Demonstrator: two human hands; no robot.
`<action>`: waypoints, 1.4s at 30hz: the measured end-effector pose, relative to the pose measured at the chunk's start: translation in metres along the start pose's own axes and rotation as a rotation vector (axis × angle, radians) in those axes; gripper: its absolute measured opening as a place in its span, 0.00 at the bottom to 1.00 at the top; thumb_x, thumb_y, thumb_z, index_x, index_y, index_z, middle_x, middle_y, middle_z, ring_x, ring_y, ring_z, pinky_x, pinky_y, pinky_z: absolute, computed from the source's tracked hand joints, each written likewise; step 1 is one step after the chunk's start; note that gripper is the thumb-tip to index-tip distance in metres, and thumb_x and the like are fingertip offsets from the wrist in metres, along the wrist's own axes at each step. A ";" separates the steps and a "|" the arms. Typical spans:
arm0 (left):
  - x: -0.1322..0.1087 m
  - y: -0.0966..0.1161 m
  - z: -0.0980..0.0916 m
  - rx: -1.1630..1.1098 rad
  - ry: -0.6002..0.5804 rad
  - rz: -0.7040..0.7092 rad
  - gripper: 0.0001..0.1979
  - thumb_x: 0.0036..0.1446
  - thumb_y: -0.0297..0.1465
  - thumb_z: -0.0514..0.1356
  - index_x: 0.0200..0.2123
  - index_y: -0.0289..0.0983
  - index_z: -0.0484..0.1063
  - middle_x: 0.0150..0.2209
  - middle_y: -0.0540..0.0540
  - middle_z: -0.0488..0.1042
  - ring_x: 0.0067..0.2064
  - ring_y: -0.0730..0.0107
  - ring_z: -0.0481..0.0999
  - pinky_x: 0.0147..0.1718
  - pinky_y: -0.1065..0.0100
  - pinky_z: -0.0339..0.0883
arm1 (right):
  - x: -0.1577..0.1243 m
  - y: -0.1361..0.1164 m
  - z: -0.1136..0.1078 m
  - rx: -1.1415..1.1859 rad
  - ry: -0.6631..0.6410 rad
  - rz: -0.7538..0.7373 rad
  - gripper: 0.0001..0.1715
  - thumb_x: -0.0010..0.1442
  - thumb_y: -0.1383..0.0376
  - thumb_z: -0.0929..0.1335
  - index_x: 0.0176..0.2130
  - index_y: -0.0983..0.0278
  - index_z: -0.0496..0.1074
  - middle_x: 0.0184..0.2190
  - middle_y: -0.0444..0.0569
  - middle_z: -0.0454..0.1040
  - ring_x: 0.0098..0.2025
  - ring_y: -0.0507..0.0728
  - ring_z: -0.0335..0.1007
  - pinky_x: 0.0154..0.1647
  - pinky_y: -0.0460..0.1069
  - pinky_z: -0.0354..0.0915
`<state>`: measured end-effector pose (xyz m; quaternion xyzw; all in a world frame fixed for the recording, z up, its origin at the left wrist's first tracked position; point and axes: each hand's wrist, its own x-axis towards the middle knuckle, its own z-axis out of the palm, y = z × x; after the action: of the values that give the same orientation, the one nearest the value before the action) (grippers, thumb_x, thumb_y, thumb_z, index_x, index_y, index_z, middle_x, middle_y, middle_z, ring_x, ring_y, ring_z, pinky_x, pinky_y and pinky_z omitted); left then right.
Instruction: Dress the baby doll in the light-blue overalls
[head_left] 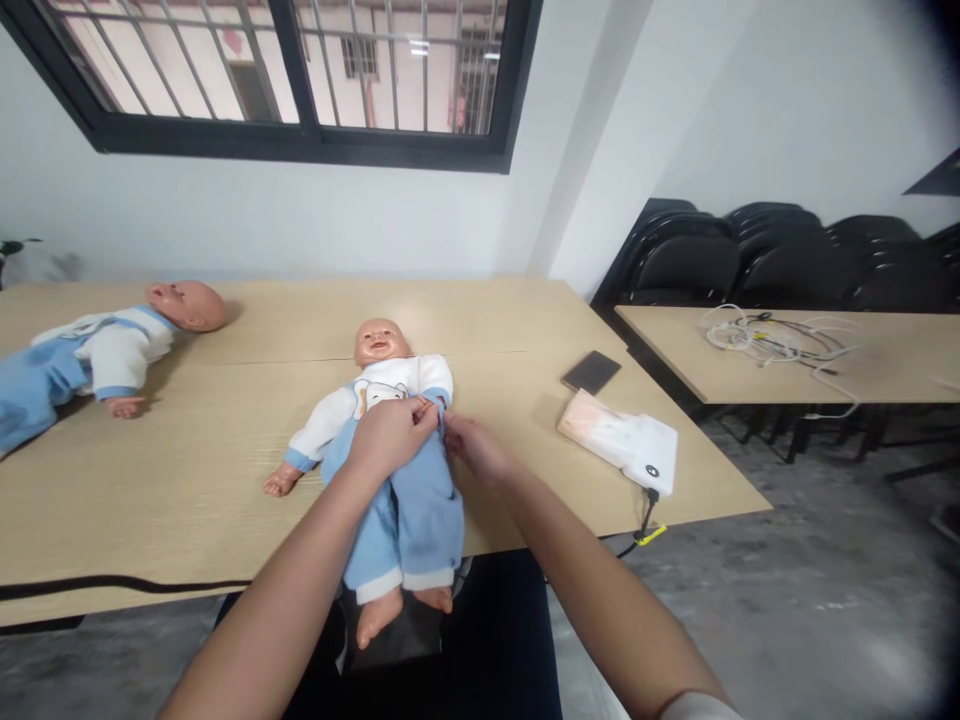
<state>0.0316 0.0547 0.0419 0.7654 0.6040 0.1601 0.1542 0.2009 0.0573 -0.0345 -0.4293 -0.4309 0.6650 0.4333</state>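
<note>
Left hand [391, 430] and right hand [478, 447] pinch the cuff [439, 396] of a doll [425, 500] lying beneath them. Right of the grip, a phone [592, 372] and cabled white device [649, 452]; left, another doll [112, 350].

left hand [394, 430], right hand [474, 445]: at doll's [420, 490] blue cuff [433, 395] | second doll [94, 355]: lying leftward | phone [592, 372]: near white device [651, 452]

Indoor lighting is bright and even. Shadows on the table [187, 490] fall soft and faint. The window [296, 75] shows small white reflections; the floor [825, 605] carries glare at lower right. Fine detail is soft, edges stretch, right corners darken.
</note>
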 end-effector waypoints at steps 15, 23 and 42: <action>-0.011 0.005 -0.005 0.125 -0.088 0.128 0.17 0.64 0.41 0.55 0.26 0.42 0.75 0.29 0.47 0.80 0.34 0.62 0.77 0.29 0.63 0.50 | 0.012 -0.042 -0.016 -0.189 0.111 -0.288 0.27 0.60 0.41 0.69 0.26 0.59 0.65 0.22 0.40 0.53 0.26 0.53 0.47 0.30 0.50 0.50; -0.016 0.002 0.002 0.104 -0.038 0.112 0.18 0.65 0.41 0.53 0.24 0.41 0.70 0.28 0.47 0.78 0.31 0.64 0.74 0.29 0.63 0.49 | -0.025 -0.023 -0.012 -0.481 0.096 -0.144 0.31 0.65 0.41 0.66 0.26 0.62 0.74 0.22 0.43 0.61 0.28 0.53 0.54 0.31 0.50 0.49; -0.025 -0.020 -0.006 -0.125 -0.048 0.173 0.18 0.61 0.40 0.57 0.21 0.39 0.63 0.21 0.52 0.66 0.27 0.71 0.63 0.29 0.67 0.51 | 0.002 0.001 -0.011 0.083 -0.003 -0.232 0.22 0.61 0.46 0.74 0.32 0.60 0.72 0.29 0.43 0.69 0.34 0.54 0.63 0.41 0.50 0.61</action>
<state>0.0056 0.0356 0.0373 0.8073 0.5204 0.1916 0.2017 0.2107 0.0612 -0.0384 -0.3573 -0.4503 0.6284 0.5240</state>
